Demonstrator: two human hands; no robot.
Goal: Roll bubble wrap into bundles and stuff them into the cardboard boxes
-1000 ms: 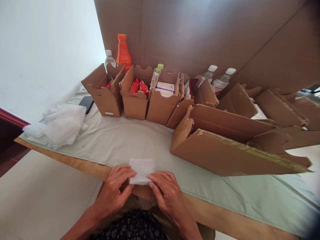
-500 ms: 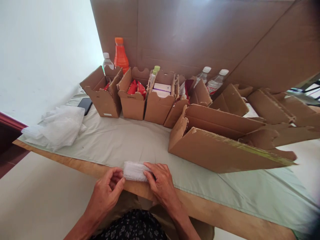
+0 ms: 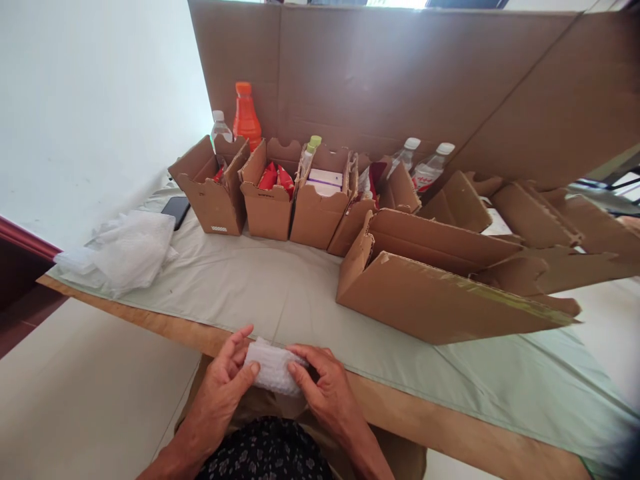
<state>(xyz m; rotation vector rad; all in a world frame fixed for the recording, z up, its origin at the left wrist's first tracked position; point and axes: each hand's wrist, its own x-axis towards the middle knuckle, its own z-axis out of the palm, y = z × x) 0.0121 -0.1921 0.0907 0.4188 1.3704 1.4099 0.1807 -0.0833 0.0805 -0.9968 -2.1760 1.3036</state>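
Note:
A small packet of bubble wrap (image 3: 274, 368) is held between my two hands at the table's front edge. My left hand (image 3: 227, 373) has its thumb on the near face at the packet's left end, with the index finger raised behind it. My right hand (image 3: 323, 383) grips the right end, thumb in front and fingers along the top. Whatever may be inside the wrap is hidden. Farther left lies a loose pile of clear bubble wrap (image 3: 135, 250) on the pale green cloth (image 3: 265, 280).
Several open cardboard boxes (image 3: 267, 217) stand in a row at the back, some holding red packets. A larger long box (image 3: 450, 303) sits to the right. Behind are an orange bottle (image 3: 247, 117), clear bottles (image 3: 434, 167) and a cardboard panel (image 3: 380, 73). A dark phone (image 3: 176, 210) lies by the pile.
The packet has come nearer to me and tilted. My left hand has moved from beside its end to holding it. The head view has shifted slightly.

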